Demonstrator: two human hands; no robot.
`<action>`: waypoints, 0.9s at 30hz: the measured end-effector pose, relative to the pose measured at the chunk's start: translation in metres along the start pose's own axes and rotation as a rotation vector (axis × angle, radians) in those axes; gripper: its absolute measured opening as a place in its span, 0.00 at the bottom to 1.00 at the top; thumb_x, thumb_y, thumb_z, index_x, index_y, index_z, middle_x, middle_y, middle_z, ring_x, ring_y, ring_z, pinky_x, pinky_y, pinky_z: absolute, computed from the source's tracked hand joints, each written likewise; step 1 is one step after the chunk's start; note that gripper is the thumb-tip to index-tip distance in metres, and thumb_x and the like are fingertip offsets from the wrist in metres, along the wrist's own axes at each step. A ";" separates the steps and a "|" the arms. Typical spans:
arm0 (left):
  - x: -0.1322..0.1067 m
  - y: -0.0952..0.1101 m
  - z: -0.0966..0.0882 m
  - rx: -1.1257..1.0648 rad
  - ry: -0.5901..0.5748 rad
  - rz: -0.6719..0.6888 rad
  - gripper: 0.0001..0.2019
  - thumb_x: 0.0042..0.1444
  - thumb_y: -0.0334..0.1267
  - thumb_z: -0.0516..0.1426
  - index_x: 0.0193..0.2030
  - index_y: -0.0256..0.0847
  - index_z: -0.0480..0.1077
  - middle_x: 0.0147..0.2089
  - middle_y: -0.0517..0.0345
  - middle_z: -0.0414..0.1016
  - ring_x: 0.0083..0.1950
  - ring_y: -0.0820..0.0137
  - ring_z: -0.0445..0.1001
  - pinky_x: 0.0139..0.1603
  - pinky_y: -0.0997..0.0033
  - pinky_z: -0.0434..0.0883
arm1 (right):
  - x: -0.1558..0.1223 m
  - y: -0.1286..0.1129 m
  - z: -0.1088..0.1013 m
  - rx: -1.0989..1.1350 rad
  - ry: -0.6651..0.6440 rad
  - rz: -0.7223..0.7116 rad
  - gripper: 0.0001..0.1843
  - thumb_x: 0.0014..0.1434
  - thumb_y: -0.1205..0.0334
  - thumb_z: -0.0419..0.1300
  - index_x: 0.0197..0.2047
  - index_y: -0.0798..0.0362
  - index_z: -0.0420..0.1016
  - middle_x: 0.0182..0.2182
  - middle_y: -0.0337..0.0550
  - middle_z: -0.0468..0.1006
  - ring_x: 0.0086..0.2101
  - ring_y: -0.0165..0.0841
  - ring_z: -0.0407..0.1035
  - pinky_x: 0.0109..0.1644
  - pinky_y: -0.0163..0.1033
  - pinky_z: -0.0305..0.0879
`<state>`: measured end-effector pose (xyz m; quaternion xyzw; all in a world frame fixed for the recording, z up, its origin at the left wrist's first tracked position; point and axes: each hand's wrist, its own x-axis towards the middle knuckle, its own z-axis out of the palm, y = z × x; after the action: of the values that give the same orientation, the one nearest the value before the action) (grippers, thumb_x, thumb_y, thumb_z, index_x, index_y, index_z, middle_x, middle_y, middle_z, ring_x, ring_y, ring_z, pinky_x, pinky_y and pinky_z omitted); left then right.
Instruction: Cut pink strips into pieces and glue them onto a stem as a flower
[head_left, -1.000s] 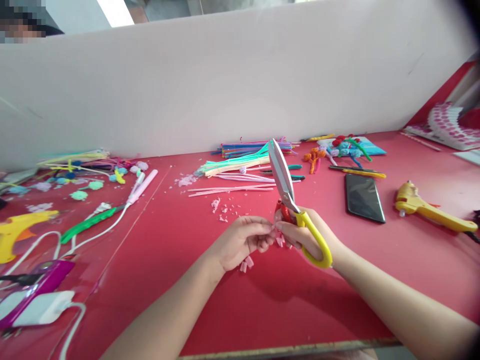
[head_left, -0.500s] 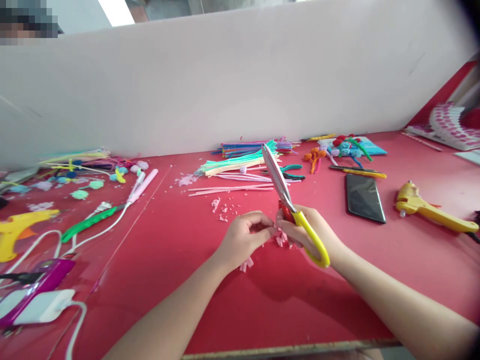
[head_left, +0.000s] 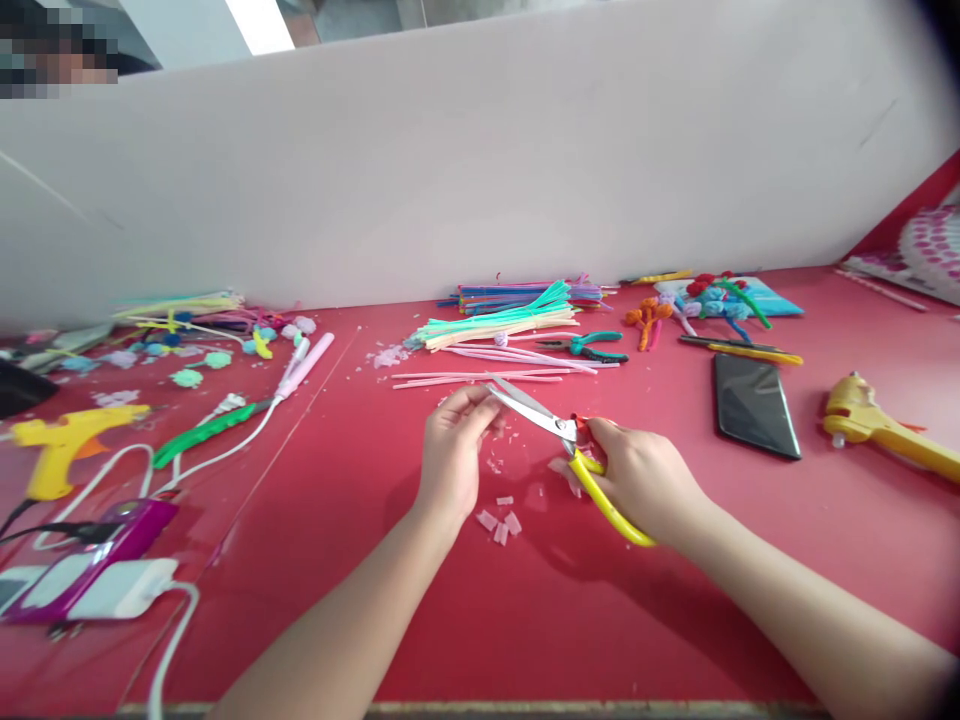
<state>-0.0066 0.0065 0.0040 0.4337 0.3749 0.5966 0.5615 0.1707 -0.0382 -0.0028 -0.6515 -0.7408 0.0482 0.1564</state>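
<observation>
My right hand (head_left: 641,478) grips yellow-handled scissors (head_left: 559,440) whose blades lie low over the red table (head_left: 525,610), pointing left. My left hand (head_left: 450,450) is curled with its fingertips at the blade tips; what it pinches there is too small to make out. Short pink cut pieces (head_left: 499,523) lie on the table between the two hands. Long pink pipe cleaners (head_left: 472,378) lie just beyond the hands.
A bundle of coloured pipe cleaners (head_left: 510,315), teal pliers (head_left: 592,345), a black phone (head_left: 754,405) and a yellow glue gun (head_left: 881,425) lie to the right. Left: another yellow glue gun (head_left: 64,440), a pink tool with cord (head_left: 300,370), chargers (head_left: 97,580). A white partition (head_left: 480,170) stands behind.
The scissors swung down from nearly upright to almost flat, pointing left. My left hand moved up to the blade tips, and the pink pieces stayed on the table.
</observation>
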 end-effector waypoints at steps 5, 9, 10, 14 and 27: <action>-0.001 0.002 0.001 0.002 0.016 -0.007 0.03 0.44 0.33 0.59 0.27 0.38 0.70 0.24 0.62 0.69 0.26 0.78 0.65 0.29 0.77 0.62 | -0.001 0.001 0.005 -0.027 0.018 -0.018 0.17 0.53 0.46 0.48 0.30 0.51 0.64 0.16 0.38 0.68 0.17 0.31 0.63 0.21 0.33 0.43; -0.001 0.002 0.001 -0.003 0.013 -0.007 0.03 0.44 0.34 0.59 0.29 0.40 0.71 0.25 0.63 0.70 0.26 0.78 0.65 0.30 0.77 0.63 | -0.001 0.002 0.007 -0.065 0.028 -0.016 0.17 0.52 0.46 0.49 0.30 0.51 0.64 0.16 0.38 0.67 0.16 0.30 0.62 0.21 0.33 0.42; -0.001 0.002 0.001 -0.004 0.011 -0.006 0.03 0.44 0.34 0.59 0.29 0.40 0.71 0.25 0.63 0.70 0.26 0.78 0.65 0.30 0.77 0.63 | -0.001 0.003 0.008 -0.073 0.029 -0.020 0.17 0.52 0.46 0.49 0.30 0.51 0.64 0.16 0.38 0.67 0.16 0.30 0.62 0.21 0.33 0.42; -0.001 0.003 0.000 -0.004 -0.001 -0.010 0.02 0.45 0.34 0.59 0.28 0.40 0.71 0.24 0.63 0.69 0.26 0.78 0.64 0.29 0.77 0.62 | -0.001 0.003 0.008 -0.089 0.039 -0.039 0.18 0.53 0.45 0.48 0.31 0.52 0.64 0.15 0.38 0.67 0.16 0.30 0.62 0.21 0.33 0.43; -0.002 0.004 0.001 -0.023 -0.018 0.010 0.03 0.45 0.34 0.59 0.29 0.39 0.72 0.25 0.62 0.69 0.26 0.78 0.64 0.30 0.77 0.63 | -0.003 0.004 0.008 -0.150 0.069 -0.063 0.18 0.54 0.45 0.46 0.28 0.52 0.62 0.14 0.38 0.66 0.16 0.30 0.61 0.21 0.32 0.41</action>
<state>-0.0070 0.0041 0.0077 0.4345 0.3608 0.5997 0.5669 0.1727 -0.0393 -0.0117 -0.6391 -0.7566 -0.0346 0.1341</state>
